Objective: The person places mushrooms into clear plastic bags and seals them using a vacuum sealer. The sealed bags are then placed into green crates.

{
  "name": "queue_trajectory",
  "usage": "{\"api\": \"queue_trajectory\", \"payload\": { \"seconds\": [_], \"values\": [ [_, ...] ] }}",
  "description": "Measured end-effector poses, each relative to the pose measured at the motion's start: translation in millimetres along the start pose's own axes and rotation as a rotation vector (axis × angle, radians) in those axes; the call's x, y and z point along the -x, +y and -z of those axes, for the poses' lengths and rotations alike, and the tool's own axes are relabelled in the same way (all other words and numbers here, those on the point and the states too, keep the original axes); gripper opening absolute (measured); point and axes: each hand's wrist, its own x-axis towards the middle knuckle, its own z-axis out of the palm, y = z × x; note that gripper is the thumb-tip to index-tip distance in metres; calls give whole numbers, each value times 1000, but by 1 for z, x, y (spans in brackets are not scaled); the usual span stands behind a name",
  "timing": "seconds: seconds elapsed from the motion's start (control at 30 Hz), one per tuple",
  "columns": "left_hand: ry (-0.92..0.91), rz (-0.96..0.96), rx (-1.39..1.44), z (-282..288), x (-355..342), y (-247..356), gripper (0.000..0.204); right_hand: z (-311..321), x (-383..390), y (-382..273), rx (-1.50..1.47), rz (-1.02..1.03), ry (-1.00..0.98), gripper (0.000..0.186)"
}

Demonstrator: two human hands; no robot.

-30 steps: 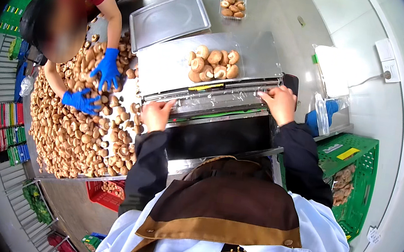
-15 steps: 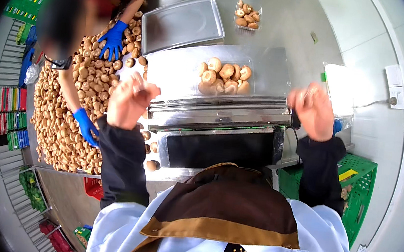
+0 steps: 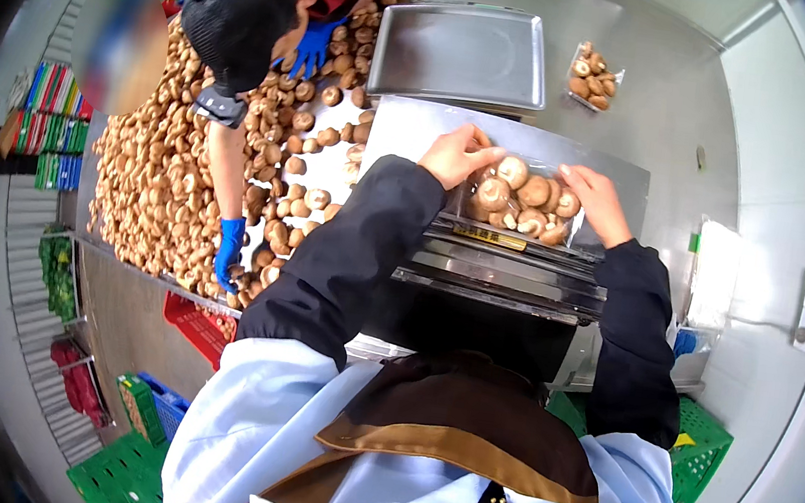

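A clear tray (image 3: 464, 217) of brown mushrooms (image 3: 533, 191) rests on the steel top of a machine in front of me. My left hand (image 3: 458, 156) is closed on its left side, thumb and fingers bent at the far left corner. Along the right edge, my right hand (image 3: 597, 204) is closed with its fingertips against the rim. Shiny clear plastic shows around the mushrooms; whether it is film or only the tray wall, I cannot tell. Just below the tray, a yellow and black strip (image 3: 488, 236) lies along the machine's front edge.
A large heap of loose mushrooms (image 3: 164, 192) covers the left table, where a co-worker's blue gloves (image 3: 227, 255) reach in. Beyond the machine (image 3: 520, 276) lie a flat metal tray (image 3: 457, 94) and another filled mushroom tray (image 3: 596, 77). Green crates (image 3: 700, 444) stand at the lower right.
My hands were raised apart, on either side of the mushroom tray; now they have come inward onto its sides. The view has shifted, and the co-worker's head and arms have moved.
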Motion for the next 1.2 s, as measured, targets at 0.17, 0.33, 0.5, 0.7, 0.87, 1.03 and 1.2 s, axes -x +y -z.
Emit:
{"api": "queue_trajectory", "payload": {
  "seconds": [0.17, 0.33, 0.5, 0.7, 0.87, 1.03, 1.2],
  "values": [
    [-152, -59, -97, 9, 19, -4, 55, 7, 16, -4, -58, 37, -85, 41],
    [-213, 170, -50, 3, 73, 13, 62, 1, 74, -38, -349, -190, -127, 42],
    [-317, 274, 93, -14, 170, 20, 64, -17, 169, -55, -286, -234, -156, 43],
    [-173, 118, -352, -54, 197, -80, 68, -63, 224, -4, -209, -439, -135, 41],
    [158, 18, -361, -59, 210, -95, 44, -80, 250, 38, -303, -531, 87, 30],
    [192, -31, 125, -71, 234, -115, 22, -104, 279, 72, -460, -220, 404, 15],
    [375, -184, 38, -65, 234, -105, 19, -106, 318, 36, -629, -192, 680, 14]
  ]
}}
